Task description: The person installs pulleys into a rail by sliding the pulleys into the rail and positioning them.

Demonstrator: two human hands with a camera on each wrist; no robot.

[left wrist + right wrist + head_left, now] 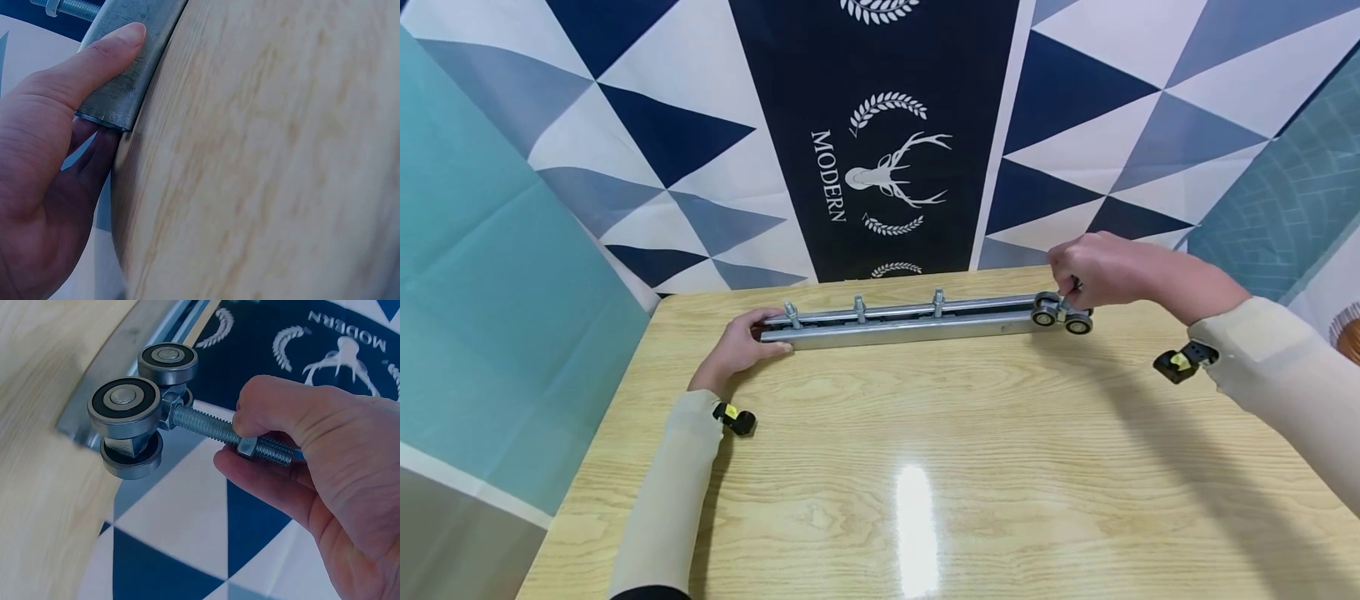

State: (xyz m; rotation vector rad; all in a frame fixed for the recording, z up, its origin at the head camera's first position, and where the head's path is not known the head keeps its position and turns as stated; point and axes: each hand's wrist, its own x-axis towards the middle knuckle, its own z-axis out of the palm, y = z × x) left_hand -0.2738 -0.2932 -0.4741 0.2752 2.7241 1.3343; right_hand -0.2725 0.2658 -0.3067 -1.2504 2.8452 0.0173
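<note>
A silver metal track (895, 335) with a slot along its top lies across the table. Three threaded bolts (860, 309) stand up out of the slot. My left hand (736, 346) grips the track's left end, thumb (119, 47) on the near wall and fingers on the far side. At the other end, my right hand (1105, 268) pinches the threaded stem (203, 424) of a roller trolley (1060, 315) by its nut (247, 447), thumb against fingers. The trolley's wheels (127, 403) hang below that hand and overlap the track's right end in the head view.
The wood-grain table (850, 433) stretches towards me from the track. Behind it hangs a patterned cloth (895, 167) with triangles and a deer head. A teal panel (490, 317) stands on the left. A round brown object (1348, 337) shows at the right edge.
</note>
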